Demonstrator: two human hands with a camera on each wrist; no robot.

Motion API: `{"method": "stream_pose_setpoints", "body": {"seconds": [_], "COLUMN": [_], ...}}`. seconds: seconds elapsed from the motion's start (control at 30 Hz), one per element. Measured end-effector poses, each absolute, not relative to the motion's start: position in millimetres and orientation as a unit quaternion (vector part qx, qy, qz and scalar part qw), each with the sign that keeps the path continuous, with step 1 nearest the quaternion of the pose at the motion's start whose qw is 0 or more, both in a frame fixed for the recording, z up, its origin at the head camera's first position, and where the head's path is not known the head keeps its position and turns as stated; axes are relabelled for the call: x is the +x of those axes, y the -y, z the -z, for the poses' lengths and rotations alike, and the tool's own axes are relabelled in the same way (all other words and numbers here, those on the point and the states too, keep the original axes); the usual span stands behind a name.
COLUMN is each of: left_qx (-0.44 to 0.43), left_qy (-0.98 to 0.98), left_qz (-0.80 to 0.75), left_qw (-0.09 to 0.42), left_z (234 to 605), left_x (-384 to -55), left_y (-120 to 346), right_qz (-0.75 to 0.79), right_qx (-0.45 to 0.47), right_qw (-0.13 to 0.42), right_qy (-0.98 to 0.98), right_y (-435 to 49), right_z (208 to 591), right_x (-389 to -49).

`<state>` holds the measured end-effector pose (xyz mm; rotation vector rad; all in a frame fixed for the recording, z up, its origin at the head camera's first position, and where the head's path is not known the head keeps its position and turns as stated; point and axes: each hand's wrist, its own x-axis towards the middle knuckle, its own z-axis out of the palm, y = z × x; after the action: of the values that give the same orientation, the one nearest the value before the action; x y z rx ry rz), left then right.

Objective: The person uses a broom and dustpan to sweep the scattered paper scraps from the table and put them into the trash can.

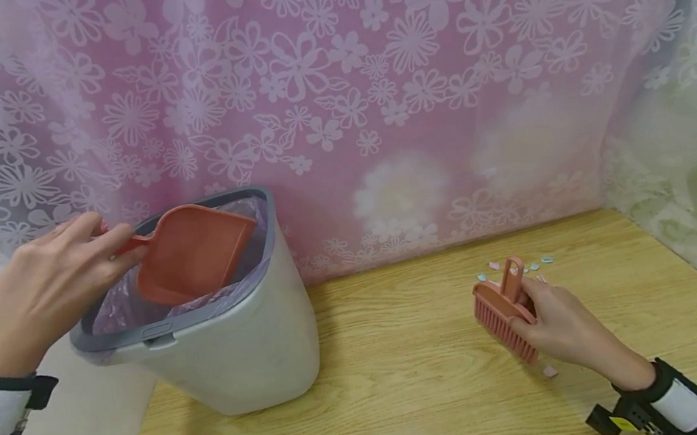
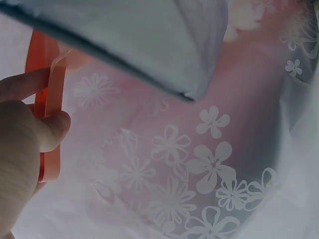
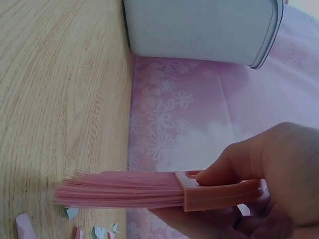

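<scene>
My left hand (image 1: 71,267) grips the handle of an orange-pink dustpan (image 1: 195,250), which is tilted within the mouth of a bin. In the left wrist view, thumb and fingers close round the dustpan handle (image 2: 54,114). The bin (image 1: 253,350) is white with a grey rim and a thin purple liner bag (image 1: 116,306). Over at the right, my right hand (image 1: 560,321) holds a matching small brush (image 1: 503,318), bristles down by the table. Pink bristles (image 3: 119,189) fill the lower middle of the right wrist view. Small paper scraps (image 1: 547,260) lie around the brush.
A wooden table (image 1: 395,359) carries the bin at its left and the scraps at its right. Behind it hangs a pink flowered curtain (image 1: 319,103); a pale green patterned one (image 1: 693,147) borders the right side. One pink scrap (image 1: 549,371) lies nearer the front.
</scene>
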<state>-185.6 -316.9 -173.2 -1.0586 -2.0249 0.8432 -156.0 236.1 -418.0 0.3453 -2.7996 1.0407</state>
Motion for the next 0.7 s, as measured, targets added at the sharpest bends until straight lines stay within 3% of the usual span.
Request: {"method": "stream_pose_setpoints", "body": {"seconds": [0.7], "left_qx": [-0.352], "left_qy": [0.809], "left_qz": [-0.277], "left_qw": [0.38], "left_z": [148.8], "left_x": [-179.9], "left_y": [327.8], "right_qz": [-0.341], "right_qx": [0.115], "right_qw": [0.066], "right_qy": [0.931], "right_y": [-234.6], "right_z": [417.3], "right_x": [-153.4]}}
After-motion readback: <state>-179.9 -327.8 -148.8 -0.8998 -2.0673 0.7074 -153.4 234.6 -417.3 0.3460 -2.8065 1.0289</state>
